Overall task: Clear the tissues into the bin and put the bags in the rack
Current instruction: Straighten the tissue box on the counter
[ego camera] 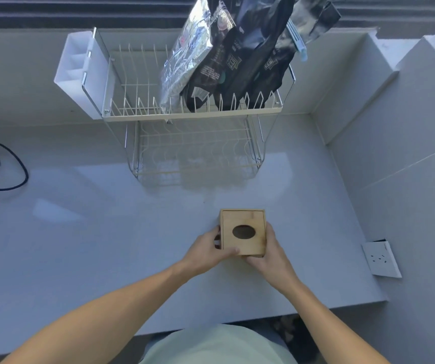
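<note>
A small wooden box [242, 220] with a dark oval hole in its top stands on the white counter [106, 232]. My left hand [206, 252] grips its left side, thumb across the near top edge. My right hand [266, 254] grips its right side and near corner. No tissue shows in the hole or on the counter. Behind it, a two-tier wire rack [192, 115] holds several bags upright in its upper tier: a silver foil bag [185, 59] and black bags [253, 61]. The lower tier [195, 156] has nothing in it.
A white cutlery holder [76, 72] hangs on the rack's left end. A black cable [3, 164] loops on the counter at far left. A white wall socket [381, 258] sits on the right wall. The counter's front edge runs just before my body.
</note>
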